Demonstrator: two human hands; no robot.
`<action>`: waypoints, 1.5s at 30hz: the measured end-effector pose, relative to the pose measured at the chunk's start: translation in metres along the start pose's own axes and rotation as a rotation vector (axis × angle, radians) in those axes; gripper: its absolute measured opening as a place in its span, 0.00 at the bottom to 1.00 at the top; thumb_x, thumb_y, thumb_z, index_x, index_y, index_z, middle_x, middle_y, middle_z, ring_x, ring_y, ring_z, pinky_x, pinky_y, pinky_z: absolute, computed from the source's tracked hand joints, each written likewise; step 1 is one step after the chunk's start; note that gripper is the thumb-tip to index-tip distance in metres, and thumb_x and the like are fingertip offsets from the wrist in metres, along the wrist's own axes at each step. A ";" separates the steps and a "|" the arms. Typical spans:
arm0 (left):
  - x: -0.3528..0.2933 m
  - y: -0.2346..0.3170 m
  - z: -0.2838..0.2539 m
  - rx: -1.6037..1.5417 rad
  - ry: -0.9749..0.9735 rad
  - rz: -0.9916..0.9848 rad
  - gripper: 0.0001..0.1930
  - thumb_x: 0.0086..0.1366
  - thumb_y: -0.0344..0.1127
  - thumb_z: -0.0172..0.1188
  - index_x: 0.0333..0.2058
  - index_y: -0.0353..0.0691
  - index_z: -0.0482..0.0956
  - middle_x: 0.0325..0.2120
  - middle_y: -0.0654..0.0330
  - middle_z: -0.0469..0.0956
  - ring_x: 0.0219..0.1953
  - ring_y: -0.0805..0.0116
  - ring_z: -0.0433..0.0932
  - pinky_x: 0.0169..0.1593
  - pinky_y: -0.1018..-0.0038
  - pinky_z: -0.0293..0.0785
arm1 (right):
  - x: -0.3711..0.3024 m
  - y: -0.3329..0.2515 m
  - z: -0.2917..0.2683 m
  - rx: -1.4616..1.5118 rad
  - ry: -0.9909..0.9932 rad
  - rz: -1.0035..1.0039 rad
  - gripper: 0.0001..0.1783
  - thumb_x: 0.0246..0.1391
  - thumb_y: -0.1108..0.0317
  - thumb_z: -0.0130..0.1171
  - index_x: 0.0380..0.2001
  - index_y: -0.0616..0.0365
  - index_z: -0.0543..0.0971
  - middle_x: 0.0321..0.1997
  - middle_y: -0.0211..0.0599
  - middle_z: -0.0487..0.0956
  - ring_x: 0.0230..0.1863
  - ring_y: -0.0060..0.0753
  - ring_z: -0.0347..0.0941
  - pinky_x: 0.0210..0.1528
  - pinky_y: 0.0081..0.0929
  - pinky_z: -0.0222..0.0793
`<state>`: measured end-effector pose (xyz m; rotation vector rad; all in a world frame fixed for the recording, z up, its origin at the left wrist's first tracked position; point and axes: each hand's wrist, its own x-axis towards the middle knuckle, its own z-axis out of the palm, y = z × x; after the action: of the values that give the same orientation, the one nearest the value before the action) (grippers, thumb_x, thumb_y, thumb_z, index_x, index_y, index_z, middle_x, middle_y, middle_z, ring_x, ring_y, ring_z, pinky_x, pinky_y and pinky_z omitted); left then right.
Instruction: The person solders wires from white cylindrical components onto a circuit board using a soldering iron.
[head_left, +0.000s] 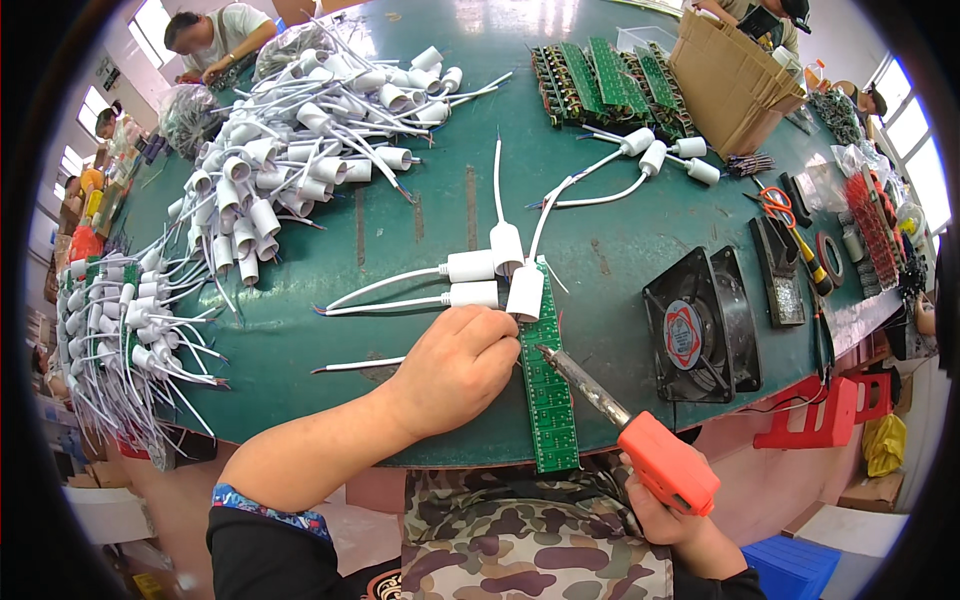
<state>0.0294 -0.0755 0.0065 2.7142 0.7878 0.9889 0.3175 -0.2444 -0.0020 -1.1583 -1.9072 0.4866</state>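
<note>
My right hand [660,510] is wrapped round the red handle of a soldering gun [668,462]. Its metal tip reaches a long green circuit board [552,405] that lies on the table in front of me. My left hand [462,365] is closed at the board's left edge, fingertips pinched near the tip; what they hold is hidden. A white cord [360,366] runs out from beneath that hand. Just beyond the fingers, a white cylindrical socket [525,292] overlaps the board's far end. More white corded sockets [470,266] lie beside it.
A large heap of white corded sockets [262,150] covers the far left; another bundle [130,330] sits nearer. Stacked green boards [610,80] and a cardboard box [735,75] stand at the back. A black fan [700,325], scissors [778,203] and red stools [815,412] are at right. Other people work around.
</note>
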 end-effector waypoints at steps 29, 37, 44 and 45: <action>0.007 -0.008 -0.018 -0.210 -0.172 -0.026 0.10 0.54 0.23 0.69 0.35 0.36 0.79 0.42 0.54 0.78 0.44 0.52 0.80 0.46 0.61 0.79 | -0.004 0.002 -0.005 0.025 0.035 -0.051 0.32 0.49 0.72 0.71 0.56 0.73 0.73 0.51 0.52 0.81 0.40 0.44 0.84 0.42 0.32 0.81; 0.005 -0.001 -0.009 -0.107 -0.039 -0.051 0.10 0.53 0.22 0.68 0.33 0.36 0.78 0.40 0.54 0.79 0.41 0.52 0.80 0.45 0.62 0.79 | -0.007 0.006 -0.002 0.046 0.037 -0.030 0.32 0.49 0.71 0.71 0.56 0.73 0.73 0.50 0.52 0.81 0.39 0.44 0.84 0.41 0.33 0.81; 0.005 0.008 0.001 0.041 0.023 -0.046 0.09 0.50 0.23 0.66 0.31 0.36 0.77 0.38 0.56 0.76 0.41 0.54 0.79 0.46 0.61 0.77 | -0.011 0.012 0.003 0.091 0.044 -0.020 0.32 0.47 0.71 0.72 0.56 0.71 0.74 0.51 0.53 0.81 0.40 0.45 0.84 0.42 0.34 0.81; 0.005 0.009 0.001 0.054 0.022 -0.039 0.09 0.49 0.23 0.66 0.31 0.36 0.77 0.38 0.56 0.76 0.40 0.55 0.79 0.45 0.62 0.77 | -0.016 0.014 0.005 0.101 0.031 0.005 0.32 0.47 0.72 0.72 0.55 0.70 0.74 0.52 0.53 0.81 0.41 0.45 0.84 0.42 0.34 0.81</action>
<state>0.0370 -0.0801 0.0114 2.7256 0.8804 1.0058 0.3248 -0.2507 -0.0220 -1.0985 -1.8319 0.5580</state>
